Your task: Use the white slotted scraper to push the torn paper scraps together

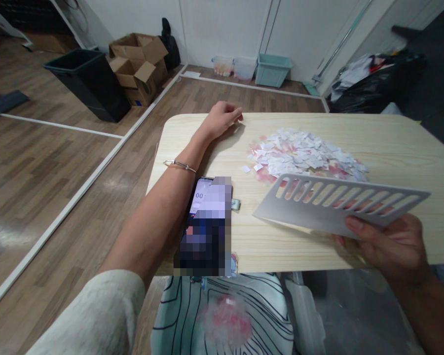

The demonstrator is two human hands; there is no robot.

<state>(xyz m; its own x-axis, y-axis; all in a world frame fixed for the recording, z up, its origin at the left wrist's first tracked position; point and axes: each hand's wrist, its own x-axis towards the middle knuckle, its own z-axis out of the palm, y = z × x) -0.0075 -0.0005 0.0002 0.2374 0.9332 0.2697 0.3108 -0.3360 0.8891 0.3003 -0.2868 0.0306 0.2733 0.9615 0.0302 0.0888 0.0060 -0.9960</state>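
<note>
- Currently the right hand [395, 246] is clamped on a white slotted panel [318, 217], thumb against its near face, at the right of the pale table [410, 148].
- The panel stands tilted, its slots along the far edge, just on the near side of a heap of small white pieces [307, 155].
- Left of that heap, the left hand [224, 119] rests near the table's far edge, fingers curled; I cannot tell whether they close on anything.
- A partly pixelated phone [207, 222] lies beside the left forearm.
</note>
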